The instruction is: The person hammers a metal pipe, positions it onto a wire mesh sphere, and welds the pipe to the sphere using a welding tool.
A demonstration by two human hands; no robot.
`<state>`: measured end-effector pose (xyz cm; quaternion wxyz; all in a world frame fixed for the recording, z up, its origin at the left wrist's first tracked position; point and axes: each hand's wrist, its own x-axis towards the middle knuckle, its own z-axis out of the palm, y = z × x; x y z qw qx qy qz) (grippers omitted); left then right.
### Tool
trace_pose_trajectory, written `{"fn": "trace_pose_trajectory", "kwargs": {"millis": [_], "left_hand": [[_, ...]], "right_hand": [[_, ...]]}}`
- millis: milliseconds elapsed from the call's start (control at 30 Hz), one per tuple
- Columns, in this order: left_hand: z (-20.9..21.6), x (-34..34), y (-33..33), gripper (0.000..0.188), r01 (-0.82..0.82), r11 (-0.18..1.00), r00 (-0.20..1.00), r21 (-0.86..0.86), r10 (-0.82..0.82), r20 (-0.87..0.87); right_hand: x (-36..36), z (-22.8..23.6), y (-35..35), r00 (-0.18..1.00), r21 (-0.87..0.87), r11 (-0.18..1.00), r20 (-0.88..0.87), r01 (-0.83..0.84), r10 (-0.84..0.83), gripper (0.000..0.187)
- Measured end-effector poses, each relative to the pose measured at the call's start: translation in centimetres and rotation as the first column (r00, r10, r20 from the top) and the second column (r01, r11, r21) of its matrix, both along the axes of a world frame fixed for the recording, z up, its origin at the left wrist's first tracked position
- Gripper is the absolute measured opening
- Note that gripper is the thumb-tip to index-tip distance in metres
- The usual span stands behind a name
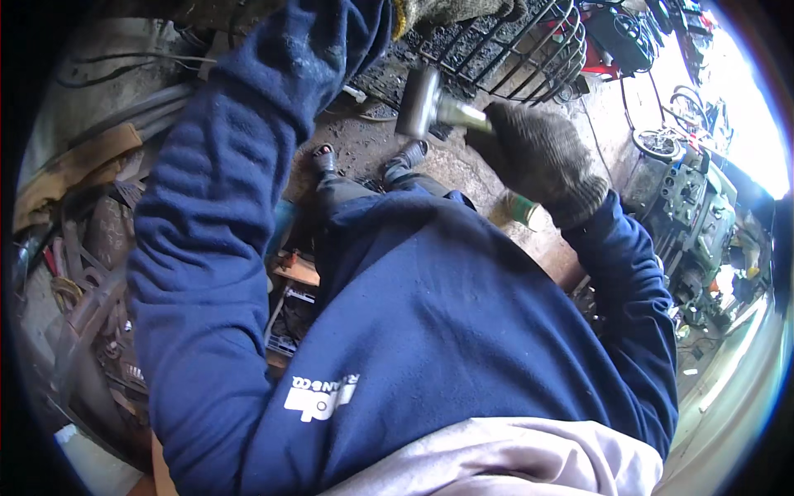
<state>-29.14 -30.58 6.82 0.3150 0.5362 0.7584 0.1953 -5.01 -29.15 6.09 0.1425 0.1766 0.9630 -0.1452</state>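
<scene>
On my remote feed the right hand (542,157), in a dark grey knitted glove, has its fingers closed round a hammer (422,101) by its handle; the thick metal head sticks out to the left of those fingers, above the floor (455,169), its length running nearly up and down in my view; the left hand (451,11), in a lighter knitted glove with a yellow cuff edge, is cut off by my upper border, so I cannot tell whether its fingers are wide, narrow or holding something; just below and to the right of them I see a black barred rack (517,54), which also lies just above the right fingers; whether the left fingers touch it I cannot make out.

Below the right fingers, near the wrist, I have a green and pale can (523,212); left of the same fingers and lower than the hammer head are two sandalled feet (409,155); well to the right of the right fingers sits a grey engine-like metal block (691,215), with a bicycle wheel (659,144) above it, toward bright light; up and to their right I see a black boxy object (619,40); far left of the right fingers, beyond the left sleeve (207,207), lies a jumble of metal parts (91,314).
</scene>
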Motion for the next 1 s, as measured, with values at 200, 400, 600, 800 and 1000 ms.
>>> {"fn": "trace_pose_trajectory", "kwargs": {"millis": [200,400,600,800,1000], "left_hand": [[-0.9,0.1,1.1,0.053,0.114,0.994,0.994,-0.007,-0.114,-0.002],[-0.5,0.2,-0.1,0.053,0.02,0.996,0.999,0.082,-0.017,-0.042],[-1.2,-0.5,0.6,0.052,0.061,0.997,0.997,0.052,-0.058,-0.058],[-1.8,-0.1,1.2,0.053,0.115,0.992,0.993,0.053,-0.114,-0.027],[-1.7,0.0,0.8,0.055,0.058,0.995,0.996,0.078,-0.052,-0.072]], "right_hand": [[1.7,0.2,-2.4,0.99,-0.048,0.989,0.003,-0.139,0.139,0.033],[0.2,-0.2,-0.5,0.999,-0.016,0.999,0.013,0.045,-0.045,0.034],[2.0,-0.4,-3.2,0.999,-0.204,0.978,-0.012,-0.034,0.032,0.037],[2.0,-0.1,-3.8,0.997,-0.142,0.987,0.011,-0.079,0.081,0.039],[0.7,-2.0,-0.8,0.99,0.021,0.996,-0.119,0.082,-0.079,0.039]]}}
